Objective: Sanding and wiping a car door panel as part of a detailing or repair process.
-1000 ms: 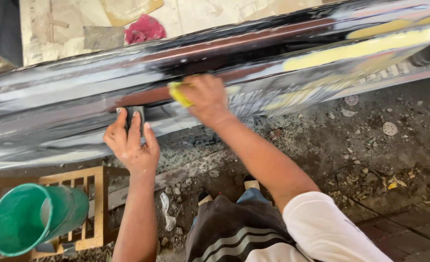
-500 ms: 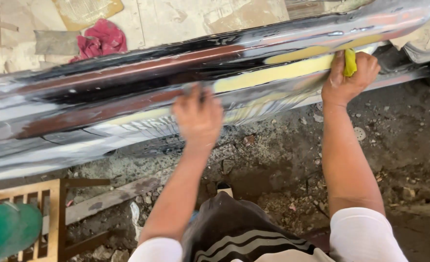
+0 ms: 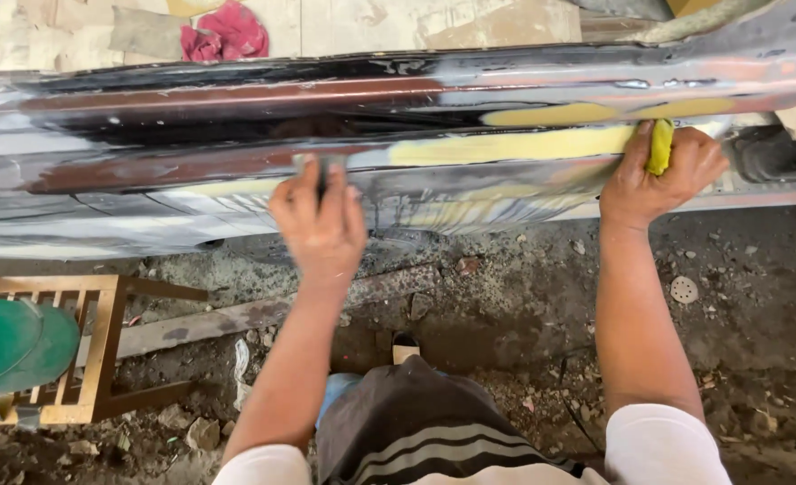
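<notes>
Left hand (image 3: 320,224) shifted left; yellow pad (image 3: 659,146) under right fingers (image 3: 636,153) (gripped).

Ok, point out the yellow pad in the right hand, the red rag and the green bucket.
yellow pad (image 3: 659,146), head view, on its middle strip showing between the fingers.
red rag (image 3: 225,38), head view, on the middle of the crumpled cloth.
green bucket (image 3: 16,346), head view, on its side wall.
</notes>
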